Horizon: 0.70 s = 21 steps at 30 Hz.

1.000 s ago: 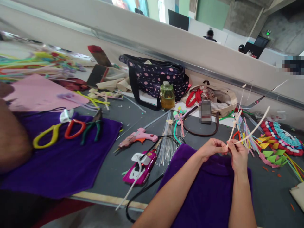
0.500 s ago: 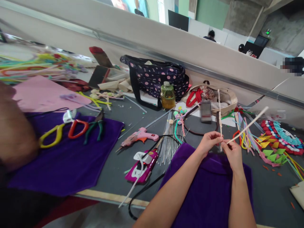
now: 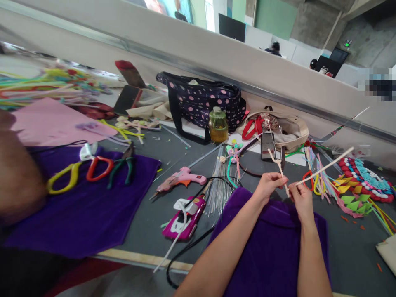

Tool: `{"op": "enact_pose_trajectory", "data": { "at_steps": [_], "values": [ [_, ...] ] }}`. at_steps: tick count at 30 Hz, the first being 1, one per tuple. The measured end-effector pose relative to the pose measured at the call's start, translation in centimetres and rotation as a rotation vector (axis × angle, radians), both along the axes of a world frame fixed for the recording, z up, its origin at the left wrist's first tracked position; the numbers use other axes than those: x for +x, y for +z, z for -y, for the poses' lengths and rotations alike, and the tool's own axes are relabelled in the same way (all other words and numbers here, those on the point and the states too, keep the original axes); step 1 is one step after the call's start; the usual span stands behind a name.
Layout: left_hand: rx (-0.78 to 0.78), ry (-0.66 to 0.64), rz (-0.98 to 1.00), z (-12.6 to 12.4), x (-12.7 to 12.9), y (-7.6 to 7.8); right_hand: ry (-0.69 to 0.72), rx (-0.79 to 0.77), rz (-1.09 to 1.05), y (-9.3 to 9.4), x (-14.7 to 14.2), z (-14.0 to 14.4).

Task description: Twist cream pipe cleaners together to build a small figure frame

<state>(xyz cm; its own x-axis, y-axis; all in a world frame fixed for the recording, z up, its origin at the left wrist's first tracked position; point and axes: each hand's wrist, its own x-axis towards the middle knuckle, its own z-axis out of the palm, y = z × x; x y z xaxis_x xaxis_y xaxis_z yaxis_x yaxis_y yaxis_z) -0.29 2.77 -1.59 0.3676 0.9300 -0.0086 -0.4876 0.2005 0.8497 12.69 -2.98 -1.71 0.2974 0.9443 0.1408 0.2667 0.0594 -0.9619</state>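
Note:
My left hand (image 3: 268, 186) is closed, fingertips pinching a cream twisted pipe-cleaner stem (image 3: 280, 166). The top of that stem forks into short branches, and its lower end shows below my fingers. Just to the right, my right hand (image 3: 302, 201) pinches a long cream pipe cleaner (image 3: 328, 166), whose free end slants up and right. Both sets of fingertips are close together at the stem's lower end; whether the two pieces are joined there I cannot tell. A purple towel (image 3: 269, 243) lies beneath my forearms.
A pink glue gun (image 3: 182, 180), a magenta device (image 3: 185, 220) and a bundle of wires (image 3: 216, 185) lie left of my hands. Behind are a phone (image 3: 267, 146), a beige bag (image 3: 297, 128) and a jar (image 3: 218, 126). Another person's arm (image 3: 21, 173) reaches in at left, near scissors (image 3: 66, 178).
The stem in my left hand has turned, so its forked top now shows and leans left. The long pipe cleaner stays in my right hand, shifted slightly.

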Motion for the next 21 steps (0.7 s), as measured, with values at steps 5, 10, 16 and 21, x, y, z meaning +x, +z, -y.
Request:
{"op": "enact_pose_trajectory", "data": {
  "at_steps": [5,10,16,21],
  "values": [
    [0.007,-0.047,0.051,0.1,-0.2,0.2,0.059,-0.051,-0.215,0.2,-0.7,0.1],
    [-0.04,-0.087,0.118,0.3,-0.3,0.4,0.124,-0.112,-0.464,0.4,-1.4,0.1],
    [-0.008,-0.049,0.102,0.3,-0.4,0.7,0.138,-0.086,-0.555,0.9,-1.3,0.4],
    [0.052,-0.002,0.036,0.1,-0.5,0.9,0.148,-0.063,-0.426,1.2,-0.9,0.5]
  ]
}}
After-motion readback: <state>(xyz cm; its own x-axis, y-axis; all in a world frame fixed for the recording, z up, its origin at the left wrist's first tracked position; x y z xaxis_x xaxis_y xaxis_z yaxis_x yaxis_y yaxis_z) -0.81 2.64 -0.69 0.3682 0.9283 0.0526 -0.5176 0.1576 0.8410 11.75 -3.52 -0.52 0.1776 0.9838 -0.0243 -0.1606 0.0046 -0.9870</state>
